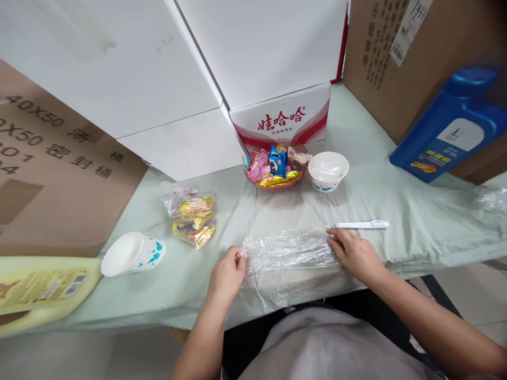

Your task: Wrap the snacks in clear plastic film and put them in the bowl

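Observation:
A crumpled clear plastic bag (289, 252) lies stretched on the pale green cloth between my hands. My left hand (228, 272) pinches its left end between thumb and fingers. At the opposite end, my right hand (352, 253) has its thumb and fingers closed on the plastic's edge. Just beyond those right fingers lies a white plastic utility knife (360, 225). Behind the bag stands a clear bowl (287, 183) heaped with wrapped candies (273, 166). A paper cup (328, 171) with clear plastic inside it is beside the bowl.
To the left are several yellow-wrapped snacks (195, 219), a tipped paper cup (134, 254) and a pale yellow bottle (47, 290). White boxes (170, 79) stand behind. At the right, a blue bottle (447, 126) stands before a cardboard box (380, 58); another cardboard box (59, 158) is at the left.

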Demonstrator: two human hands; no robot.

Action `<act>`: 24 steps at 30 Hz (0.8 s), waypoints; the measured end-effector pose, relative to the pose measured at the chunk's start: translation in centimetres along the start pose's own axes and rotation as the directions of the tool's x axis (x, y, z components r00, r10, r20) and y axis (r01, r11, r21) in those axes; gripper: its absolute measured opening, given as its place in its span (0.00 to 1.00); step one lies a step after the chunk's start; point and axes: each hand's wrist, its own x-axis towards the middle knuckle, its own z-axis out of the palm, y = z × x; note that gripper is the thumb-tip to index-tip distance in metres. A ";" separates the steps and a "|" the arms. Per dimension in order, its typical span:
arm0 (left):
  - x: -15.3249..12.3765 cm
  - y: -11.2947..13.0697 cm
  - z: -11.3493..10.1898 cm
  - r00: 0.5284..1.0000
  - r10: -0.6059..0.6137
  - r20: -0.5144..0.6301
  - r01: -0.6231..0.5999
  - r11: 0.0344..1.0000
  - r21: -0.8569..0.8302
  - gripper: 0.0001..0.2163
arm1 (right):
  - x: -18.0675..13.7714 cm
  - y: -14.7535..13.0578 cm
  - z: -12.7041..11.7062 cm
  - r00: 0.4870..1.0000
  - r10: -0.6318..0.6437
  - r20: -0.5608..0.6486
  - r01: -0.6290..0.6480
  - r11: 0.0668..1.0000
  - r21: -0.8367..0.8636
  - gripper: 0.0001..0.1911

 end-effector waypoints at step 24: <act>0.7 -0.4 1.8 0.966 -0.050 -0.254 0.068 0.996 0.063 0.07 | 0.3 -0.4 -0.1 0.975 -0.190 -0.119 0.210 0.958 0.197 0.14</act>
